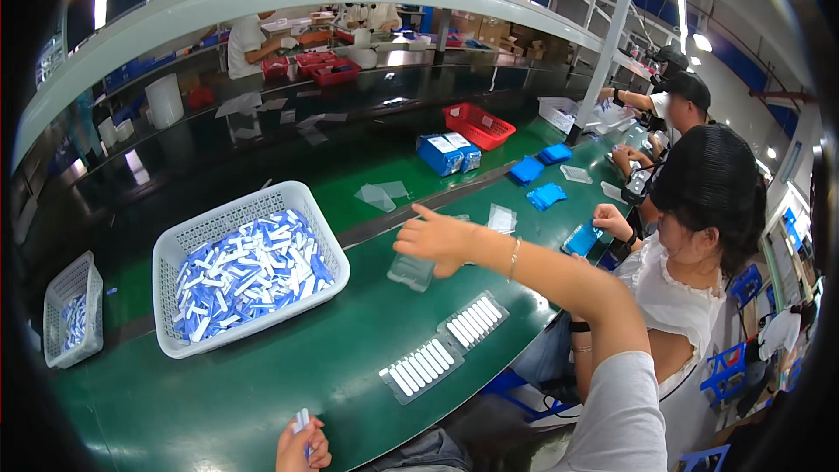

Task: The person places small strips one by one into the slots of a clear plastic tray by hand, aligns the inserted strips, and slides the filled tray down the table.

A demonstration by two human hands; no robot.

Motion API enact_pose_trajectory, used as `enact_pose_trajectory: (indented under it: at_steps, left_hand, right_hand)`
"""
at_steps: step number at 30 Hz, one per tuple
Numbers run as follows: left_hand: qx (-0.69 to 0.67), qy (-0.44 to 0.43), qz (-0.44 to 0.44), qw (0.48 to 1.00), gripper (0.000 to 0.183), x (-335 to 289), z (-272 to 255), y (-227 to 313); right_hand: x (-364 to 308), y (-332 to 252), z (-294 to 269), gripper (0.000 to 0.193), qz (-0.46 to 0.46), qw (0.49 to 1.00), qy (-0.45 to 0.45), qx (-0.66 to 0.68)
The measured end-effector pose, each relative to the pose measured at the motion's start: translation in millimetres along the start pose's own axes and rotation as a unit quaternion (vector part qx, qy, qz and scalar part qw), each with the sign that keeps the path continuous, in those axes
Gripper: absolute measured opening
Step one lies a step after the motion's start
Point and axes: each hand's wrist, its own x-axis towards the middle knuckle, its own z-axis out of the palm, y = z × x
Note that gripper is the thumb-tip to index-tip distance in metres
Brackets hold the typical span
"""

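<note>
My left hand (303,449) is closed around one or more small blue-and-white plastic sticks (301,422), low at the table's near edge. With its fingers stretched out, my right hand (434,239) hovers over or just touches a clear plastic tray (410,272); contact cannot be made out. Two clear blister trays lie end to end nearer me, a nearer tray (421,369) and a farther tray (473,319), each holding a row of several white sticks. Left of them stands a white basket (194,351) heaped with loose blue-and-white sticks (249,275).
A smaller white basket (94,332) stands far left. Beyond my right arm are blue packs (527,170), a blue box (444,156) and a red basket (489,128). A co-worker (673,288) sits close on my right, holding a blue pack (583,239). Clear sheets (382,196) lie past my hand.
</note>
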Motion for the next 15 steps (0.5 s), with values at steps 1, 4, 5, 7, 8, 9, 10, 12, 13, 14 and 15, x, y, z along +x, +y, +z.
enact_pose_trajectory:
  at_steps: [1,4,5,7,8,9,10,12,13,14,15]
  left_hand:
    - [-0.036,0.03,0.009,0.999,0.01,-5,-6,-1]
    - [-0.092,-0.007,0.037,0.995,0.01,-15,-35,-9]
    - [-0.087,0.004,0.041,0.995,0.013,-17,-39,-11]
    - [-0.061,0.022,0.047,0.997,0.014,-29,-20,-4]
    - [-0.033,0.05,0.058,0.997,0.015,-33,-13,-1]
    - [0.007,0.031,0.1,0.994,0.016,-36,-19,-9]
    - [0.008,0.03,0.103,0.994,0.016,-38,-23,-12]
    - [0.148,0.033,0.112,0.982,0.014,-46,-29,-17]
    - [0.198,0.026,0.137,0.97,0.014,-48,-32,-18]
    - [0.198,0.031,0.136,0.97,0.014,-48,-35,-19]
    - [0.217,0.016,0.117,0.969,0.015,-48,-36,-19]
  right_hand:
    - [0,-16,-10,0.069,0.026,0.995,0.059,0.074]
    - [25,-84,-31,0.071,-0.009,0.935,0.236,0.263]
    - [33,-113,-36,0.072,-0.006,0.922,0.242,0.302]
    - [43,-163,-48,0.072,-0.001,0.924,0.211,0.318]
    - [49,-183,-46,0.073,0.0,0.925,0.215,0.312]
    - [54,-201,-45,0.073,0.005,0.928,0.202,0.312]
    - [59,-213,-44,0.072,0.008,0.931,0.19,0.311]
    - [60,-223,-40,0.073,0.014,0.94,0.166,0.297]
    - [60,-227,-36,0.074,0.02,0.948,0.14,0.284]
    - [57,-229,-32,0.074,0.016,0.947,0.14,0.288]
    - [51,-229,-28,0.076,0.051,0.946,0.157,0.28]
